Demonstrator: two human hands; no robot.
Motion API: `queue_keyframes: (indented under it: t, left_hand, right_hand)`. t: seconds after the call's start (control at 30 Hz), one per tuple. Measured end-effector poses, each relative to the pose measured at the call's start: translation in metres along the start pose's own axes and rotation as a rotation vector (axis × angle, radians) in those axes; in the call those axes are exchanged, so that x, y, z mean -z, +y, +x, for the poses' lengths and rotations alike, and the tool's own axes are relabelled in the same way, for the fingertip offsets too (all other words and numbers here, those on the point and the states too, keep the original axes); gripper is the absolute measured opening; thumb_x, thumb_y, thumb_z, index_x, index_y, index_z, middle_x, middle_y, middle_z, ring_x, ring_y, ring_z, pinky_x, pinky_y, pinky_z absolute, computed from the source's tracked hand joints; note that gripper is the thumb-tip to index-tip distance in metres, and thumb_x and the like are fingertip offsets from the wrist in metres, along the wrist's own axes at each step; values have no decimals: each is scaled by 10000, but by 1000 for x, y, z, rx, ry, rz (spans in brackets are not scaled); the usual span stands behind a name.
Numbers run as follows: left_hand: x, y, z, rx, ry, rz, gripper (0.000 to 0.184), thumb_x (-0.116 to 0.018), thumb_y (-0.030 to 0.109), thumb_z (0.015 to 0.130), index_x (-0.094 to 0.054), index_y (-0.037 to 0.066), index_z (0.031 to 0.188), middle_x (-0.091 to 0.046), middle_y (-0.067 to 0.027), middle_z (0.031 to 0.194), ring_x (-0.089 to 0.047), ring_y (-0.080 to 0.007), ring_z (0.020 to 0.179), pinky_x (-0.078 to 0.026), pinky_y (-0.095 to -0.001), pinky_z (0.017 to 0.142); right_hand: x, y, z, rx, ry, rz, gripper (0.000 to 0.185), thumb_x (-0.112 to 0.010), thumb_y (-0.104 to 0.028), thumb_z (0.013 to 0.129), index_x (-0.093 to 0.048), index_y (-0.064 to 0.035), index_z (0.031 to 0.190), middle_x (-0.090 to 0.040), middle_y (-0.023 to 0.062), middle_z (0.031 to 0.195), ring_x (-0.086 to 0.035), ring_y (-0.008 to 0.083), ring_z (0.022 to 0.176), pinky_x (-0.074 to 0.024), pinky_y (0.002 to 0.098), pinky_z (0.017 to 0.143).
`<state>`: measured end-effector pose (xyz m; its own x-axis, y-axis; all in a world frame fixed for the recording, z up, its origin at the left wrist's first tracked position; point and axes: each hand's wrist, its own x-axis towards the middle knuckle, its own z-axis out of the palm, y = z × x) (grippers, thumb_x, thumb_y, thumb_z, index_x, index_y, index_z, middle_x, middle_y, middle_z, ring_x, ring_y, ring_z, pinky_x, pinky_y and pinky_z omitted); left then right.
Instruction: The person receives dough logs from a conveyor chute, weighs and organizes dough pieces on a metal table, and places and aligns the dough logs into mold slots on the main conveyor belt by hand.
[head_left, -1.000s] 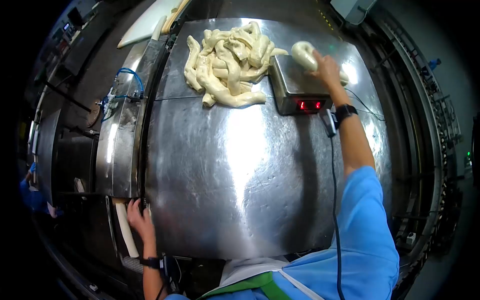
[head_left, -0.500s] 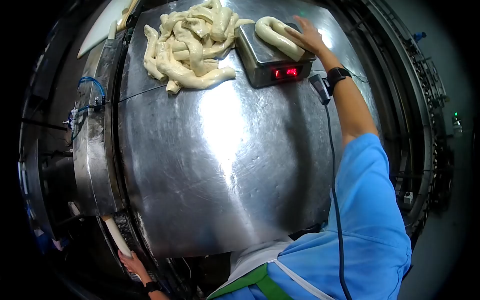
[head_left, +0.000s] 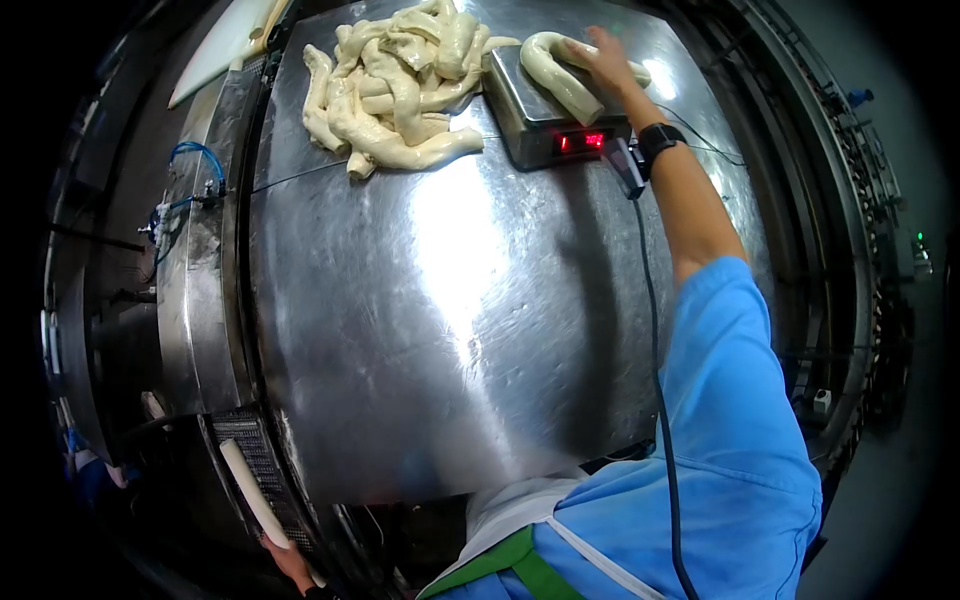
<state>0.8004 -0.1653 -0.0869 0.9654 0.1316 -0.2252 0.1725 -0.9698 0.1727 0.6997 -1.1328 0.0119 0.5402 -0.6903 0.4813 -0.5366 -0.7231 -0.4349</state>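
Note:
A long pale roll of dough [head_left: 255, 495] sticks out of my left hand [head_left: 287, 562], low at the left over a mesh conveyor; my fingers are closed around its near end. My right hand [head_left: 608, 65] lies over one arm of a bent dough strip [head_left: 552, 78] on the digital scale [head_left: 535, 135]. Its fingers curl onto the strip, and the strip's end pokes out beyond the hand. Red digits glow on the scale's front, too blurred to read. Left of the scale, a heap of dough strips [head_left: 400, 90] rests on the metal table [head_left: 370, 290].
A metal machine housing [head_left: 200, 300] with blue hoses [head_left: 190, 150] runs along the table's left edge. The mesh conveyor [head_left: 245, 440] emerges below it. A small boxy device [head_left: 625, 168] with a black cable [head_left: 655, 320] hangs by my right wrist. A white board [head_left: 225, 50] stands top left.
My left hand has drawn the dough roll down and away from the machine housing, so its far end now shows. My right hand's fingers have closed onto the bent strip.

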Motion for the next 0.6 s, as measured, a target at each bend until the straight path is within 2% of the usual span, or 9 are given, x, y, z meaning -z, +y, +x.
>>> queue_keyframes:
  t: [0.03,0.07,0.13,0.2,0.33,0.4,0.47,0.5,0.6]
  left_hand:
    - [6,7,-4,6,5,-1,594,-533,7,637,-301,4,1184,-387,-200,1134,-383,-331,1037,-311,-362,877]
    - [12,14,-8,-13,-128,-78,587,-530,20,641,-303,-5,1182,-397,-189,1123,-388,-314,1031,-309,-346,875]
    - [23,23,-18,-27,-351,-329,561,-522,58,663,-310,-20,1177,-428,-145,1079,-413,-264,986,-315,-311,855]
    - [42,81,-60,68,-426,-804,492,-494,95,718,-331,0,1172,-426,-99,1088,-427,-194,957,-342,-289,824]
    - [46,189,-97,328,-519,-1204,341,-482,90,777,-403,46,1105,-484,-56,931,-477,-146,847,-395,-270,730]
    - [4,223,-95,72,-598,-1246,345,-501,75,757,-370,54,1076,-463,-50,917,-465,-140,836,-386,-271,732]
    - [-25,272,-107,-95,-683,-1164,405,-515,96,756,-300,42,1094,-414,-80,1003,-432,-154,893,-372,-287,754]
    - [-39,293,-113,-133,-746,-1160,413,-509,109,763,-282,32,1100,-411,-86,1004,-427,-157,910,-371,-286,769]
    - [-81,337,-145,-97,-968,-1206,492,-495,145,785,-193,12,1150,-415,-112,998,-429,-167,949,-374,-293,812]
  right_hand:
    - [-13,-9,-4,-102,-170,212,678,-561,-461,662,-416,22,1114,-507,209,1010,-475,312,967,-364,349,830]
    - [-22,-16,-14,26,-281,268,602,-594,-374,641,-447,27,1066,-532,202,970,-513,306,913,-396,343,791]
    - [-27,-50,-34,-117,-354,-328,519,-608,-305,636,-462,33,1002,-547,191,911,-537,279,835,-418,326,719]
    - [-38,-62,-40,-268,-469,-145,418,-572,-236,628,-487,18,949,-553,181,896,-543,270,816,-413,332,710]
    - [-21,-104,-101,-33,-509,193,406,-529,-140,631,-480,2,1009,-546,177,931,-528,300,851,-407,344,733]
    - [-16,-102,-153,157,-507,193,468,-511,-102,643,-430,-9,1095,-521,183,1000,-511,305,911,-398,344,773]
    - [17,-132,-224,90,-616,184,548,-530,-106,645,-364,-41,1164,-495,193,1049,-477,309,982,-374,357,819]
    - [10,-136,-240,-61,-834,99,618,-559,-123,634,-330,-61,1204,-449,185,1123,-437,315,1034,-359,363,849]
    - [16,-123,-316,138,-971,105,639,-601,-77,605,-346,-65,1190,-436,166,1079,-413,299,1007,-330,362,879]
